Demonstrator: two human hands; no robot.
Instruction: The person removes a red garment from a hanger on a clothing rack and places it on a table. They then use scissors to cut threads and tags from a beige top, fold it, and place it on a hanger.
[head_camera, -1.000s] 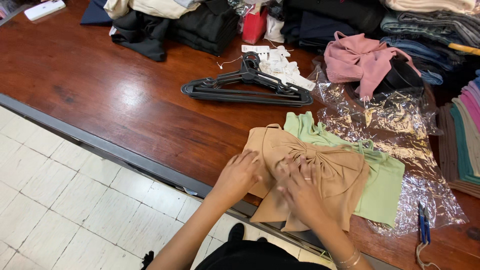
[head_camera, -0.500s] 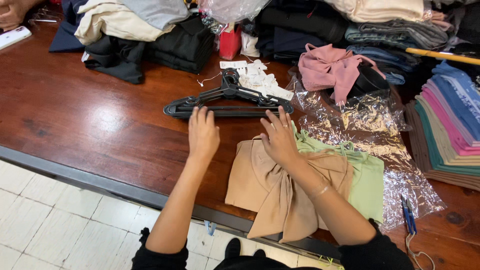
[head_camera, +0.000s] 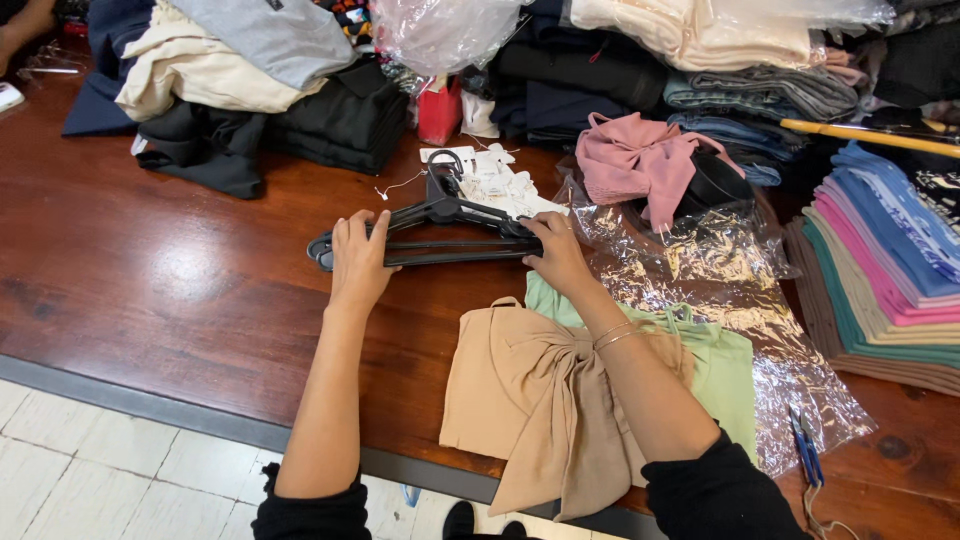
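A stack of black plastic hangers (head_camera: 440, 230) lies on the brown wooden table (head_camera: 150, 280). My left hand (head_camera: 358, 255) rests on the left end of the hangers with its fingers curled over the bar. My right hand (head_camera: 555, 250) grips their right end. Nearer to me lies a tan top with a big bow (head_camera: 540, 400), spread flat under my right forearm. It overlaps a light green top (head_camera: 725, 365) that lies partly on clear plastic wrapping (head_camera: 720, 280).
Piles of folded clothes line the far edge, with a pink top (head_camera: 640, 160) and white paper tags (head_camera: 495, 180) behind the hangers. A stack of coloured folded garments (head_camera: 890, 270) stands at the right. Small blue snips (head_camera: 805, 450) lie near the front right edge.
Both hands left the tan top and reached forward to the hangers. They now hold the hangers' two ends. The view shifted up and closer to the table.
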